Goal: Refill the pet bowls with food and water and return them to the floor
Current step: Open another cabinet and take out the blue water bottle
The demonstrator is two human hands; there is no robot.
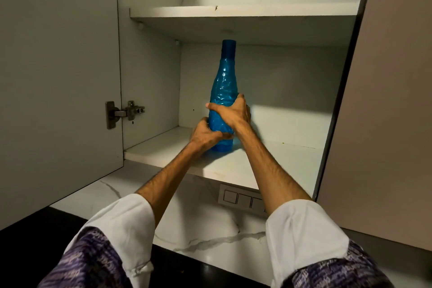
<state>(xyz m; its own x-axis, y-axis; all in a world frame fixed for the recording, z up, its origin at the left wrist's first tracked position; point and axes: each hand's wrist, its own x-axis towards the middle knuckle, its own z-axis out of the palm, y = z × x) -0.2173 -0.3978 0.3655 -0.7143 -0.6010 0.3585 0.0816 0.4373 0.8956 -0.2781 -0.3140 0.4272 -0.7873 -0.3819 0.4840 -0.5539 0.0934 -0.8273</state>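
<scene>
Both hands are gripping the upright blue water bottle (223,100) on the lower cabinet shelf (163,152). Left hand (205,132) fingers are clamping its base; right hand (233,112) fingers, at 1 o'clock, are wrapping its waist.

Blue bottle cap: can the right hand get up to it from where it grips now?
Probably yes. The right hand grips the blue bottle mid-body; the cap stands bare above, with a gap under the upper shelf.

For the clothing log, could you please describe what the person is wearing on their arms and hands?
Both hands, left and right, are bare: no gloves, rings or watch show. Each forearm is uncovered. White cuffs are folded back near the elbows, over sleeves of purple patterned knit with pale flecks.
</scene>
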